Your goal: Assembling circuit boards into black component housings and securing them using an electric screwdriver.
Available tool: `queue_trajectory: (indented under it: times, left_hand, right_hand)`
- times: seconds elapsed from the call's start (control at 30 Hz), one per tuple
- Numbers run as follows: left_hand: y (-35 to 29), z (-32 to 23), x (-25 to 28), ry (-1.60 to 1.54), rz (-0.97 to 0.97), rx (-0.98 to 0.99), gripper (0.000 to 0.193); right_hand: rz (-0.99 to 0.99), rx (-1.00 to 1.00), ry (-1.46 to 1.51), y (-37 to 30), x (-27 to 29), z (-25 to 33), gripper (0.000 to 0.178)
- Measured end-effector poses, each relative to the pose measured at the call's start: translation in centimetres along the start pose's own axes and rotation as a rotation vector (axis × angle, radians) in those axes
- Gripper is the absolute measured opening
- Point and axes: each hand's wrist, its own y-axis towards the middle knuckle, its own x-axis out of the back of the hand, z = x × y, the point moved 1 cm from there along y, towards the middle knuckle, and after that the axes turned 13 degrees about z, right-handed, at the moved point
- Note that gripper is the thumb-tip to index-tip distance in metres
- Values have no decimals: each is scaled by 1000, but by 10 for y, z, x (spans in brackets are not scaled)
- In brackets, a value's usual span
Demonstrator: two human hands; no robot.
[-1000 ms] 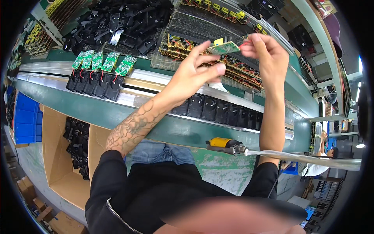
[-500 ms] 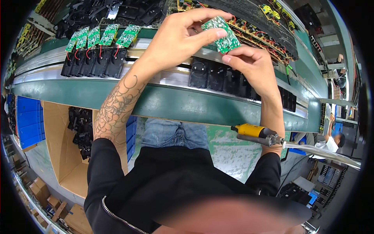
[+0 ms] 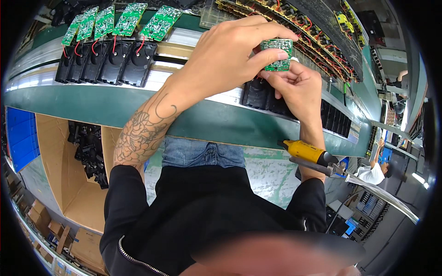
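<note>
A green circuit board (image 3: 279,66) is gripped between the thumb and fingers of my left hand (image 3: 228,53), above the metal rail. At the board's lower edge, my right hand (image 3: 299,89) has its thumb and fingers pinched together; what lies between them is hidden. Beneath my hands, a row of black plastic housings (image 3: 256,94) runs along the rail to the right, partly covered by my right hand. To the left stand several more black housings (image 3: 136,63), each joined by a red wire to a green circuit board (image 3: 161,23).
A yellow power screwdriver (image 3: 304,151) hangs in front of my right forearm. Rows of boards with red wires (image 3: 317,43) lie beyond my hands. Below left are a cardboard box (image 3: 53,156) holding black parts and a blue crate (image 3: 22,138). Another person (image 3: 375,174) is at far right.
The circuit board has turned more upright and sits slightly farther right, with both hands still at it. The whole view has shifted, bringing the left row of boards closer.
</note>
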Motion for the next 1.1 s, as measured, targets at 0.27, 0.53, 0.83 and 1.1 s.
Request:
queue_trajectory:
  times: [0.27, 0.53, 0.83, 1.1]
  left_hand:
    - [-4, 3, 1, 19, -22, 29, 31]
    - [-7, 5, 2, 15, -32, 44, 31]
    - [-8, 4, 8, 32, -15, 46, 28]
    - [-10, 6, 13, 84, 36, 33, 27]
  right_hand:
    - [-34, 77, 76, -3, -5, -6, 11]
    - [-38, 108, 36, -3, -9, -7, 12]
    - [-58, 134, 6, -4, -12, -8, 14]
    - [-44, 175, -161, -6, -8, -14, 10]
